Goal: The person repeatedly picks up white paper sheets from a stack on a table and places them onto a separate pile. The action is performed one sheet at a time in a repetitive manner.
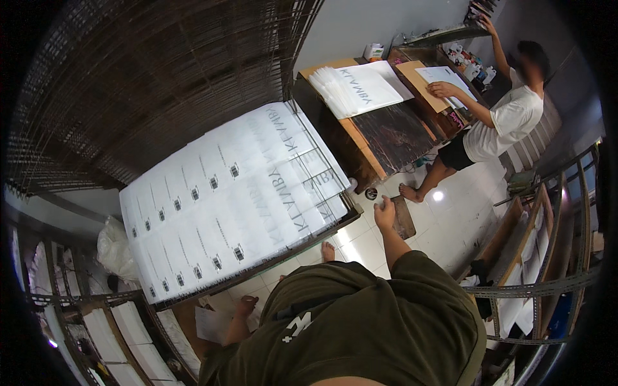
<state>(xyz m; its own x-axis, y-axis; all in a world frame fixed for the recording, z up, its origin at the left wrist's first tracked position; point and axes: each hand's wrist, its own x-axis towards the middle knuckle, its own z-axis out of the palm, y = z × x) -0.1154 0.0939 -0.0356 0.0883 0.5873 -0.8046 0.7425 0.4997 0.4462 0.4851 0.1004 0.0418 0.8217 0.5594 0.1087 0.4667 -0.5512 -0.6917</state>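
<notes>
Head cam: dark wire racks loom at 10-11 o'clock, w/ white sheets spread on a wire tray below, at 9. To handle these well, I'd take each by its edges w/ both hands, keep fingertips off the lettering (might smudge, my guess), & hold it flat so overlaps stay even. Spread's long axis runs approx 8 to 2 o'clock, in two side-by-side rows; big grey lettering sits toward the 2 o'clock end, small dark marks nearer 8. Single-sheet axis: can't tell, overlaps hide it. At 7 o'clock, loose paper shows beside the left hand; fingers look part-curled, can't tell if gripping. Right hand, just off centre toward 4 o'clock, has fingers loosely bent & a bit apart, nothing seen in it; near the tray's corner, no contact visible. At 1 o'clock, bench bears a lettered pile. Far R, approx 2 o'clock, co-worker has one arm raised, other hand on a pale panel.
</notes>
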